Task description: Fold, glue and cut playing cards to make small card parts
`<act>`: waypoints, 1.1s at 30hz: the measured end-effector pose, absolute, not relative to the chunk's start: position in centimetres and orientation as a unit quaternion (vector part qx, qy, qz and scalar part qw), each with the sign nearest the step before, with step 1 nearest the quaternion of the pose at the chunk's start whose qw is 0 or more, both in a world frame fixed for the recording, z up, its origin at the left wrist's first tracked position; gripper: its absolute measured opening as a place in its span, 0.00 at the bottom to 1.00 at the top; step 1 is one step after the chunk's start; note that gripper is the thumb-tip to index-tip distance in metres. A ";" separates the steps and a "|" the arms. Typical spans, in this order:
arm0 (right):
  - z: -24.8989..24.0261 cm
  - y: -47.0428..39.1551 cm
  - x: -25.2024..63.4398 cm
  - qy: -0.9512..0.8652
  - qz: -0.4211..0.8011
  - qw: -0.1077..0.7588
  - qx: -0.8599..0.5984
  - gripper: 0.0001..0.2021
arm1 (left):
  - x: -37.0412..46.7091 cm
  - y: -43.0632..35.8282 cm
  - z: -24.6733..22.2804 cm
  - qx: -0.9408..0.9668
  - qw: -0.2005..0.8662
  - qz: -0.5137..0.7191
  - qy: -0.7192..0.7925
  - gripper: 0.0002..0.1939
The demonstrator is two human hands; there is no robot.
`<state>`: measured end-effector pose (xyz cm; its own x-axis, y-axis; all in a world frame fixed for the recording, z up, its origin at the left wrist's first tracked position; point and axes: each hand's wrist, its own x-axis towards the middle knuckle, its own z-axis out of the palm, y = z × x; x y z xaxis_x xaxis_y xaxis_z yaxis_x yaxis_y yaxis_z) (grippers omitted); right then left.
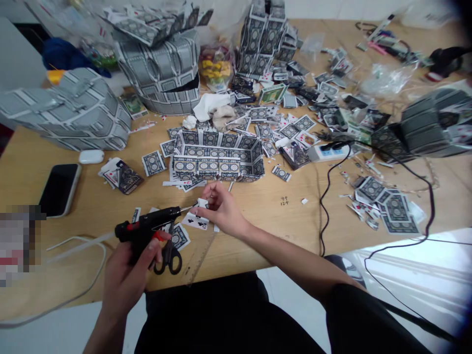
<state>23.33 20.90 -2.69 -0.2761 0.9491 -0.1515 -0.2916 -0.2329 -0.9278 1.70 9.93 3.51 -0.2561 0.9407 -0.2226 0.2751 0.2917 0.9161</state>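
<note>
My left hand (127,275) is closed around the grip of a black glue gun (149,224), whose metal nozzle points right. A translucent glue stick (83,247) sticks out of its back. Between thumb and fingers, my right hand (224,211) pinches a small piece of playing card (202,202) at the nozzle tip. A clubs card (195,221) lies just below it, partly covered. Black-handled scissors (173,260) rest under the gun, beside a patterned card (180,237) and a clear ruler (199,260). Beyond my hands stands an open rectangular box made of folded cards (217,171).
Woven card baskets (84,110) stand at the back left, with a taller card structure (261,37) behind. Loose cards (295,128) cover the back middle. A black cable (324,206) runs from a power strip (328,153). A phone (60,189) lies left.
</note>
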 end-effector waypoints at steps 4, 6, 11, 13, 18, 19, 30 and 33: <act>-2.9 21.1 23.3 -0.442 0.679 0.447 -0.379 0.25 | 1.7 9.9 3.7 0.470 0.402 0.385 0.686 0.20; -3.0 21.2 23.3 -0.445 0.688 0.440 -0.368 0.23 | 1.7 10.0 3.8 0.476 0.397 0.382 0.686 0.21; -2.9 21.1 23.4 -0.407 0.716 0.436 -0.362 0.30 | 1.9 10.3 4.0 0.478 0.382 0.379 0.694 0.19; -2.7 21.2 23.5 -0.393 0.723 0.435 -0.365 0.32 | 1.8 10.3 4.0 0.489 0.374 0.374 0.694 0.19; -2.5 21.2 23.4 -0.389 0.725 0.426 -0.377 0.31 | 1.4 9.9 3.5 0.537 0.326 0.340 0.700 0.18; -2.6 21.2 23.4 -0.390 0.723 0.425 -0.380 0.30 | 1.4 9.9 3.5 0.548 0.309 0.325 0.707 0.18; -3.0 20.7 23.3 -0.422 0.691 0.436 -0.392 0.30 | 2.1 9.9 3.2 0.593 0.226 0.256 0.729 0.19; -3.1 20.5 23.2 -0.429 0.687 0.445 -0.382 0.30 | 1.9 9.9 2.9 0.593 0.226 0.254 0.730 0.19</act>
